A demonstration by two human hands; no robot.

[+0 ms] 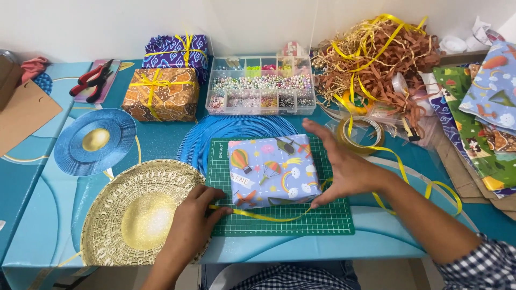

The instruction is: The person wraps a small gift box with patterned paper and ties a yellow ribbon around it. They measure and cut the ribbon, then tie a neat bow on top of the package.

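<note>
Wrapped box on the green cutting mat [328, 220], ribbon going under.
I steady the blue patterned box [271, 171] with my right hand [344, 169], fingers spread open, while my left hand [196, 215] pinches the yellow ribbon [269, 217]; best kept flat, centred, taut.

A square parcel [273, 171] in lilac balloon-print paper lies on the green mat; behind it — two ribbon-tied parcels, one brown [160, 94], one purple [177, 50], touching.
</note>
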